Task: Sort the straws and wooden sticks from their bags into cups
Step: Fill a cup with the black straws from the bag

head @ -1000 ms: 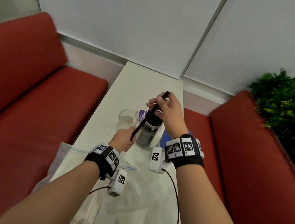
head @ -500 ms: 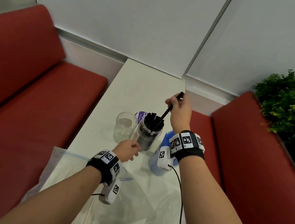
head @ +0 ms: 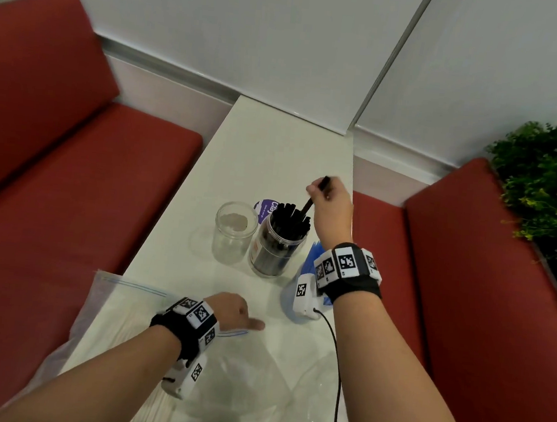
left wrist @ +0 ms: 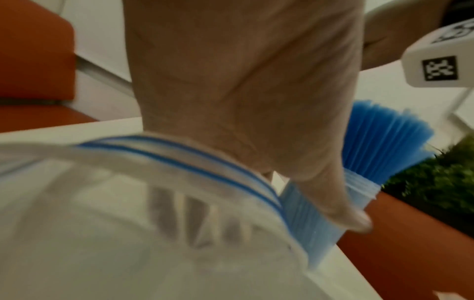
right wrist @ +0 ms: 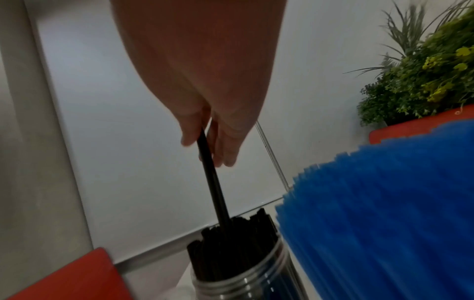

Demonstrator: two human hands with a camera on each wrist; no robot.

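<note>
While tilted, the black straw (head: 308, 204) points down into the jar (head: 275, 247).

White lettering reading "Clay" is being shown on a purple round label (head: 265, 208) behind the jars; smaller print stays illegible.

Far bench (head: 286, 144) open; near end under plastic bags (head: 132, 329); empty jar (head: 234, 232), black-straw jar (head: 276, 244), blue straws (head: 313, 257) crowd the middle.
</note>
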